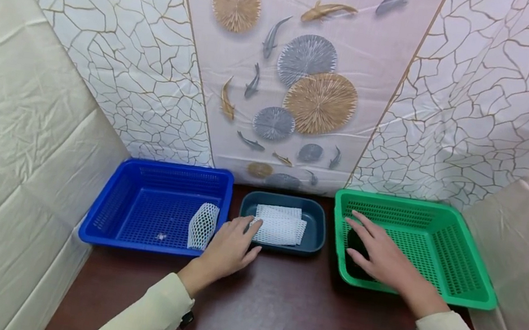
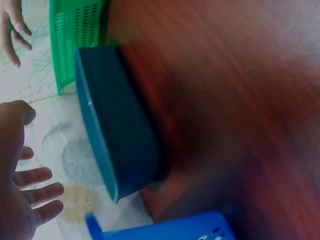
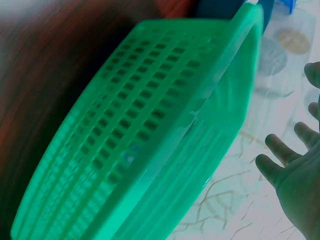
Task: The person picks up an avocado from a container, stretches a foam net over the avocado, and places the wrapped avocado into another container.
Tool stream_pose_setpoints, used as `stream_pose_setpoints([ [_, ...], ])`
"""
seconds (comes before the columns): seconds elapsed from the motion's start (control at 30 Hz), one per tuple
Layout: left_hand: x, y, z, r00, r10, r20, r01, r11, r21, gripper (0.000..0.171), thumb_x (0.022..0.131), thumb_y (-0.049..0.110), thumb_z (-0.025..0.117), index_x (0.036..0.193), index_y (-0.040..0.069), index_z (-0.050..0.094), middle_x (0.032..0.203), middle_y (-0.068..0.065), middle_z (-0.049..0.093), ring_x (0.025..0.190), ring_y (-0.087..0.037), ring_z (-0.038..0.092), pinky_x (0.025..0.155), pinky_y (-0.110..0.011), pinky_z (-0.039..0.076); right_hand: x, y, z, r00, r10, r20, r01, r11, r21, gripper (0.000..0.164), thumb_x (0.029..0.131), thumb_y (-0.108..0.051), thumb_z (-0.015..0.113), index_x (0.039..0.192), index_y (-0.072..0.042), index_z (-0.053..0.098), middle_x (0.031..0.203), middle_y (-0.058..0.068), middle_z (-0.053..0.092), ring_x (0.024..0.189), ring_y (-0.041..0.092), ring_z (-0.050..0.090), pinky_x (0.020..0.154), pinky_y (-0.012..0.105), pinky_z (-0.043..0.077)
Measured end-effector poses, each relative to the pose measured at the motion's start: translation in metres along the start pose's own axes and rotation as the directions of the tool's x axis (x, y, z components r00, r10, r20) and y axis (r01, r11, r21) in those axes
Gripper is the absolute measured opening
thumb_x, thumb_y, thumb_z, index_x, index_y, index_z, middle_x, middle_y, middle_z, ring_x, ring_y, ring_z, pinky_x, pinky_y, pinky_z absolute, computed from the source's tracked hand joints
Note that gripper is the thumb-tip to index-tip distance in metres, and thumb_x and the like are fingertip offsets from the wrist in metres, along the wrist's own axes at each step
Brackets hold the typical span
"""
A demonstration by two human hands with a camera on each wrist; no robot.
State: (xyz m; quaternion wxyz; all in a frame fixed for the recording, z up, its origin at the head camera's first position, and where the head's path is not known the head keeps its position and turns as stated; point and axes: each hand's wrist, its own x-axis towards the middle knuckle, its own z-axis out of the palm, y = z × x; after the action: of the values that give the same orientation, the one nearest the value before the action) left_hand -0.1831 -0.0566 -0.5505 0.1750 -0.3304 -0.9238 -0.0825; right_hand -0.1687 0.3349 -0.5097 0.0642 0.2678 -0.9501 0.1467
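Note:
White foam net sleeves lie flat and overlapping in the dark blue-grey tray. Above the tray's left side and the blue basket's right edge is my left hand, its fingers loosely spread and holding nothing. One more foam net sleeve sits in the blue basket, close to that hand. My right hand hovers over the left part of the green basket, fingers apart, with nothing in its grasp. Beneath it a dark patch shows inside the basket, partly hidden by the fingers.
All three containers stand in a row at the back of the dark reddish-brown table. A patterned cloth hangs right behind them. Pale fabric walls close in both sides.

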Motion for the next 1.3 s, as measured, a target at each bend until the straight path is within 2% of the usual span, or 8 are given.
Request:
stream_pose_setpoints([
  [0.2, -0.005, 0.009, 0.02, 0.995, 0.036, 0.094, -0.039, 0.999, 0.031, 0.061, 0.1, 0.044, 0.062, 0.149, 0.008, 0.051, 0.142, -0.017, 0.061, 0.129, -0.033, 0.06, 0.103, -0.051, 0.052, -0.01, 0.025, 0.002, 0.999, 0.043, -0.02, -0.043, 0.999, 0.004, 0.077, 0.093, -0.021, 0.077, 0.158, -0.007, 0.038, 0.165, 0.023, 0.03, 0.137, 0.052, 0.044, 0.103, 0.068, 0.042],
  [0.33, -0.007, 0.012, 0.033, 0.987, 0.06, 0.148, -0.071, 0.995, 0.073, 0.062, 0.1, 0.044, 0.063, 0.151, 0.011, 0.049, 0.145, -0.016, 0.059, 0.132, -0.032, 0.058, 0.107, -0.05, 0.05, -0.016, 0.039, 0.002, 0.991, 0.133, 0.002, -0.133, 0.99, 0.053, 0.081, 0.094, -0.022, 0.077, 0.161, -0.008, 0.033, 0.164, 0.026, 0.028, 0.139, 0.056, 0.039, 0.103, 0.071, 0.039],
  [0.47, -0.009, 0.013, 0.042, 0.982, 0.089, 0.169, -0.106, 0.99, 0.095, 0.064, 0.099, 0.041, 0.066, 0.152, 0.011, 0.048, 0.146, -0.016, 0.058, 0.133, -0.033, 0.057, 0.109, -0.05, 0.048, -0.021, 0.05, -0.001, 0.969, 0.241, 0.056, -0.246, 0.962, 0.12, 0.086, 0.096, -0.026, 0.075, 0.163, -0.006, 0.024, 0.165, 0.031, 0.021, 0.142, 0.06, 0.031, 0.104, 0.075, 0.035],
  [0.6, -0.009, 0.013, 0.047, 0.979, 0.108, 0.17, -0.129, 0.985, 0.118, 0.065, 0.098, 0.042, 0.067, 0.151, 0.01, 0.049, 0.144, -0.016, 0.058, 0.132, -0.034, 0.057, 0.109, -0.05, 0.049, -0.018, 0.062, 0.001, 0.929, 0.343, 0.138, -0.364, 0.914, 0.18, 0.094, 0.098, -0.033, 0.072, 0.165, -0.003, 0.013, 0.166, 0.034, 0.012, 0.146, 0.061, 0.022, 0.107, 0.077, 0.029],
  [0.8, -0.008, 0.011, 0.055, 0.983, 0.121, 0.14, -0.142, 0.979, 0.149, 0.063, 0.096, 0.042, 0.069, 0.148, 0.01, 0.052, 0.135, -0.013, 0.063, 0.122, -0.03, 0.062, 0.105, -0.047, 0.051, -0.012, 0.077, 0.006, 0.853, 0.45, 0.263, -0.515, 0.806, 0.293, 0.109, 0.098, -0.051, 0.065, 0.162, 0.004, -0.003, 0.164, 0.041, 0.004, 0.148, 0.062, 0.013, 0.11, 0.077, 0.024],
  [1.03, -0.006, 0.01, 0.061, 0.986, 0.118, 0.121, -0.137, 0.977, 0.165, 0.057, 0.097, 0.042, 0.068, 0.143, 0.01, 0.057, 0.125, -0.01, 0.069, 0.111, -0.026, 0.066, 0.099, -0.043, 0.053, -0.017, 0.095, 0.017, 0.772, 0.527, 0.356, -0.628, 0.721, 0.294, 0.113, 0.1, -0.052, 0.061, 0.157, 0.013, -0.011, 0.159, 0.048, -0.001, 0.143, 0.067, 0.012, 0.11, 0.077, 0.025],
  [1.2, -0.005, 0.009, 0.063, 0.989, 0.092, 0.119, -0.11, 0.981, 0.161, 0.047, 0.098, 0.038, 0.067, 0.136, 0.011, 0.062, 0.119, -0.007, 0.071, 0.11, -0.023, 0.068, 0.095, -0.04, 0.054, -0.022, 0.096, 0.021, 0.723, 0.543, 0.427, -0.676, 0.684, 0.274, 0.115, 0.1, -0.055, 0.059, 0.154, 0.018, -0.012, 0.156, 0.051, 0.001, 0.141, 0.069, 0.014, 0.111, 0.076, 0.027],
  [1.3, -0.004, 0.008, 0.064, 0.991, 0.085, 0.103, -0.1, 0.984, 0.147, 0.038, 0.099, 0.035, 0.068, 0.128, 0.012, 0.065, 0.114, -0.006, 0.071, 0.107, -0.022, 0.068, 0.092, -0.039, 0.055, -0.024, 0.093, 0.02, 0.71, 0.531, 0.463, -0.683, 0.681, 0.266, 0.112, 0.101, -0.052, 0.059, 0.153, 0.021, -0.009, 0.154, 0.053, 0.003, 0.14, 0.07, 0.015, 0.109, 0.076, 0.029],
])
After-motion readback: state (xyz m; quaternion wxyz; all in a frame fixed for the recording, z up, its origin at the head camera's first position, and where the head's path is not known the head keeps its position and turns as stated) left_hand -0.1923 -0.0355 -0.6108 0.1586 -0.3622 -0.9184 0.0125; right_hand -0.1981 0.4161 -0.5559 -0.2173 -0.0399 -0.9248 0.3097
